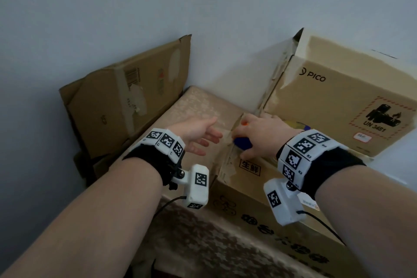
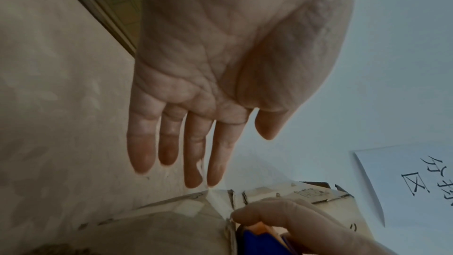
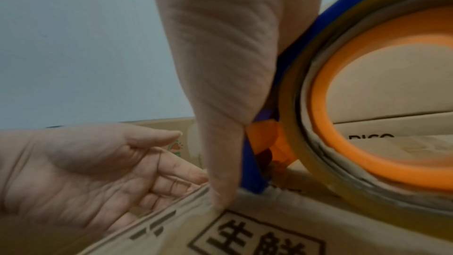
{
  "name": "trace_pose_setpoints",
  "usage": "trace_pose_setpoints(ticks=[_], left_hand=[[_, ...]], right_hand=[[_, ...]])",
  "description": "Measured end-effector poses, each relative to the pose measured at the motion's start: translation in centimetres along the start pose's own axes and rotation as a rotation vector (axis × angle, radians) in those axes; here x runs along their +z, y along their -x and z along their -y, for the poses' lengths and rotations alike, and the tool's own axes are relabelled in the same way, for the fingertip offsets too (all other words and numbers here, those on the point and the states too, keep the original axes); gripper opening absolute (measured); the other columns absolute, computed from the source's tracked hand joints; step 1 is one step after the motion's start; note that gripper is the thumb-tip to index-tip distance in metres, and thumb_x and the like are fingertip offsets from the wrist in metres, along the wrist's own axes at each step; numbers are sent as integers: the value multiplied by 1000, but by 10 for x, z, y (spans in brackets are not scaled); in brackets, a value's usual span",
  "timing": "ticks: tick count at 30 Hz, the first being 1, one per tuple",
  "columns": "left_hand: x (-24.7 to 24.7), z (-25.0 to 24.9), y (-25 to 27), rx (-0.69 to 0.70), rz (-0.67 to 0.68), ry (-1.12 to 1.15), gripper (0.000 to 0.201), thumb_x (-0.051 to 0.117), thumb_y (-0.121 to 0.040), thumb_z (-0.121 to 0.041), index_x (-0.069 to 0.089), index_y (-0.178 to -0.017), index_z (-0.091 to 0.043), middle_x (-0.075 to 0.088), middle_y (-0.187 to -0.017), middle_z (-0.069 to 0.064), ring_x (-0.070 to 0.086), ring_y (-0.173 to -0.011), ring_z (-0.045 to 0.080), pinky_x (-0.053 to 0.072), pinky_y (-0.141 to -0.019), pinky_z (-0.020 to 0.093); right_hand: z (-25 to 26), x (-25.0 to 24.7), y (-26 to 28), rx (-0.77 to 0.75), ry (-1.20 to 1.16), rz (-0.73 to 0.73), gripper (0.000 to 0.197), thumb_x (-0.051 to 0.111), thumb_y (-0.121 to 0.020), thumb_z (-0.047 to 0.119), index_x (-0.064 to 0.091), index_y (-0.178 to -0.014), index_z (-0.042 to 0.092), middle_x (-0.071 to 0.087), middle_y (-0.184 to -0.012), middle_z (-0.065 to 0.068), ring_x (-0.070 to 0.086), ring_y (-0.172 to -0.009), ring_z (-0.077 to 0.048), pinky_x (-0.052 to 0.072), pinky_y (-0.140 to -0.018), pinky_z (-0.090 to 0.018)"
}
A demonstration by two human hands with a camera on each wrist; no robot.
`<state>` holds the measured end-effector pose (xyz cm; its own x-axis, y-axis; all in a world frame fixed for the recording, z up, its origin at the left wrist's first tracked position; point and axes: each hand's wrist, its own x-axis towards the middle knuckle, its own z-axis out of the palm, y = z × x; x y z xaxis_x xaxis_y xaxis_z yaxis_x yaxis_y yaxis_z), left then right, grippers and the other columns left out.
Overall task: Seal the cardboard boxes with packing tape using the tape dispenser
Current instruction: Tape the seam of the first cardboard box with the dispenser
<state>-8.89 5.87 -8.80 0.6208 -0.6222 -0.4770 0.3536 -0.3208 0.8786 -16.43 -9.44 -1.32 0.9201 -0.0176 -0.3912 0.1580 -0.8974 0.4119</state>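
While the right hand (image 1: 259, 135) grips the blue tape dispenser (image 1: 242, 143) at the far corner of the printed cardboard box (image 1: 248, 189), the left hand (image 1: 198, 135) hovers beside it, fingers (image 2: 169, 143) spread and holding nothing; taping looks barely begun, and the PICO box (image 1: 338, 101) remains.

Right box (image 1: 338, 101): "PICO" on its side, "UN 3481" inside a hazard label. Front box (image 1: 250, 178): framed "生鮮". Wall sheet (image 2: 414, 181): handwritten "区", other characters unclear.
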Motion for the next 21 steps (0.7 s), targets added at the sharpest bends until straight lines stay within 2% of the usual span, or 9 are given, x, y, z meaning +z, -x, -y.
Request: trace_pose_setpoints(ticks=[4, 8, 15, 21], left_hand=[[-1, 10, -6, 16, 33, 62, 56, 28, -100, -51, 64, -116, -11, 61, -118, 6, 43, -122, 26, 42, -94, 42], [-5, 19, -13, 26, 78, 102, 56, 27, -100, -52, 65, -114, -14, 61, -116, 4, 43, -121, 24, 42, -93, 41], [-5, 23, -17, 32, 130, 114, 58, 23, -100, -52, 61, -121, -14, 59, -118, 4, 41, -123, 24, 40, -96, 41], [-3, 22, -16, 21, 138, 129, 58, 25, -100, -52, 63, -119, -12, 62, -113, 4, 44, -121, 25, 44, -86, 37]], right_hand=[[4, -4, -3, 33, -74, 16, 42, 42, -90, 60, 45, -130, 47, 37, -137, 3, 42, -120, -29, 36, -97, -48], [9, -7, -7, 46, -107, 54, 34, 42, -92, 48, 50, -125, 46, 39, -134, 3, 42, -121, -27, 35, -99, -51], [16, -8, -12, 63, -163, 72, 33, 37, -93, 38, 57, -119, 41, 43, -130, 2, 40, -124, -27, 35, -100, -54], [24, -10, -18, 84, -134, 116, 38, 33, -95, 37, 57, -124, 39, 39, -138, 0, 34, -126, -29, 32, -102, -56]])
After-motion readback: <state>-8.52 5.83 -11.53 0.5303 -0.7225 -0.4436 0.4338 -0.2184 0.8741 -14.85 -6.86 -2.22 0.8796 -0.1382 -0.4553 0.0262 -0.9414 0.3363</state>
